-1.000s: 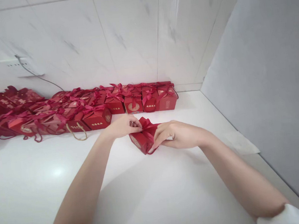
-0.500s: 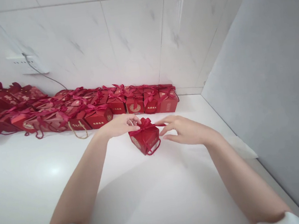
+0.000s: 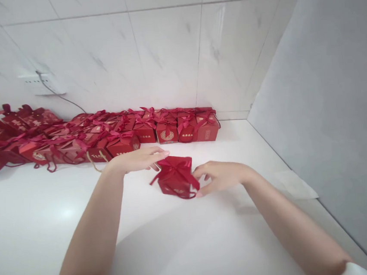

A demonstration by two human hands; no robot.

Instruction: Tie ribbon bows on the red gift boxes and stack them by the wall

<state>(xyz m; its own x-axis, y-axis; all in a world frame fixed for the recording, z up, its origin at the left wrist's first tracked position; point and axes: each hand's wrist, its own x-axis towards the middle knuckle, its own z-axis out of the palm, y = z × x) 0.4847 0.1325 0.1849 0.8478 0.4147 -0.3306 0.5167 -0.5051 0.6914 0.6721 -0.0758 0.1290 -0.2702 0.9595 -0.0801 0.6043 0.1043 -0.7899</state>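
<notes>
A small red gift box (image 3: 175, 178) with a tied red ribbon bow on top sits on the white table (image 3: 187, 241), a red cord loop hanging at its front. My right hand (image 3: 218, 176) grips the box's right side, thumb below and fingers curled around it. My left hand (image 3: 140, 159) lies just left of the box with fingers stretched out flat, fingertips touching or nearly touching its top left corner.
Several more red ribbon-tied boxes (image 3: 182, 126) line the back wall, running left into a heap of red boxes and bags (image 3: 24, 140). A wall socket with a cable (image 3: 43, 79) is above them. A grey panel (image 3: 329, 97) closes the right side; white paper (image 3: 296, 185) lies by it.
My right hand moved from the ribbon ends to the box's right side and took hold of it. The box turned and shifted slightly. My left hand let go of the bow and flattened out.
</notes>
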